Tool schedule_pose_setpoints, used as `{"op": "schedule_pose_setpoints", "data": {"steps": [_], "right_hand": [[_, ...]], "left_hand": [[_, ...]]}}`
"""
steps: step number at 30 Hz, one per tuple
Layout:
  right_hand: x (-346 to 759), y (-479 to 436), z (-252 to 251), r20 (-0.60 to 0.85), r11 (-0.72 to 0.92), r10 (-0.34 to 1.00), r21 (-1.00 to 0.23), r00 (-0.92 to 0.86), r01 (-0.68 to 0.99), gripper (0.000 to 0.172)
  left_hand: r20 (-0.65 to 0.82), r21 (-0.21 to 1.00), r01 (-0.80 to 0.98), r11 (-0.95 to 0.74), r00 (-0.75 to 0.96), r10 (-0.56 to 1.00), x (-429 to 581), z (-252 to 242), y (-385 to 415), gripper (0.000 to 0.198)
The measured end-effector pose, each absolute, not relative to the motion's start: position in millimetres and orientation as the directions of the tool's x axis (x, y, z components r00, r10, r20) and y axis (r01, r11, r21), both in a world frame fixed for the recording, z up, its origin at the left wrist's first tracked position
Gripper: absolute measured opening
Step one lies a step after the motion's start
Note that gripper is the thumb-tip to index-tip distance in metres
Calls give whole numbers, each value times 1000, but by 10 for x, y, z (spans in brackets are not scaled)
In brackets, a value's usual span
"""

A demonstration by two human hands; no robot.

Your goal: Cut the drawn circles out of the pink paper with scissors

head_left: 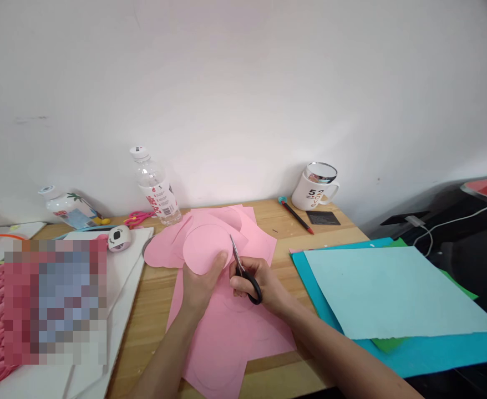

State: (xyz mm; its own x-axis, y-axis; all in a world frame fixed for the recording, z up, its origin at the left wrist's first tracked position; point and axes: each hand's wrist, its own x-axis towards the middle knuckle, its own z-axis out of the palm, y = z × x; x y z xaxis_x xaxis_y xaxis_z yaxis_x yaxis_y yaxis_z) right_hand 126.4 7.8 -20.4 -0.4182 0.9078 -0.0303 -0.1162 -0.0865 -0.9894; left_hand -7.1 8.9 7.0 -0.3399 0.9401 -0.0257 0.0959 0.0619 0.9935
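My left hand grips a pink paper circle, thumb on top and the other fingers hidden beneath. Black-handled scissors are in my right hand, their blades pointing up and away along the circle's right edge. Whether the blades touch paper is hard to tell. Around and under both hands lie several pink sheets, some with faint curved pencil lines. Another cut pink piece with a rounded end sticks out to the left.
A clear bottle, pink scissors and a smaller bottle stand or lie at the back left. Back right are a white mug, a pencil and a black card. Light blue paper covers the right side.
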Motion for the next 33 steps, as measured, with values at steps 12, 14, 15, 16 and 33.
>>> {"op": "schedule_pose_setpoints", "data": {"steps": [12,14,15,16,33], "right_hand": [[1303,114,-143,-5,-84,915,-980,-404,-178,39],[1301,113,-150,6,-77,910,-980,-415,-182,38],[1299,112,-152,9,-73,909,-981,-417,-181,37],[1296,111,-152,12,-68,910,-982,-414,-178,37],[1295,109,-136,1,-52,918,-991,-397,-124,37]], "left_hand": [[38,992,129,-9,-224,974,-106,22,96,37],[50,991,133,-20,-227,973,-107,19,96,38],[54,991,134,-24,-228,972,-107,16,97,38],[57,991,133,-26,-228,972,-107,12,98,38],[44,991,130,-13,-243,969,-85,50,75,33]]}}
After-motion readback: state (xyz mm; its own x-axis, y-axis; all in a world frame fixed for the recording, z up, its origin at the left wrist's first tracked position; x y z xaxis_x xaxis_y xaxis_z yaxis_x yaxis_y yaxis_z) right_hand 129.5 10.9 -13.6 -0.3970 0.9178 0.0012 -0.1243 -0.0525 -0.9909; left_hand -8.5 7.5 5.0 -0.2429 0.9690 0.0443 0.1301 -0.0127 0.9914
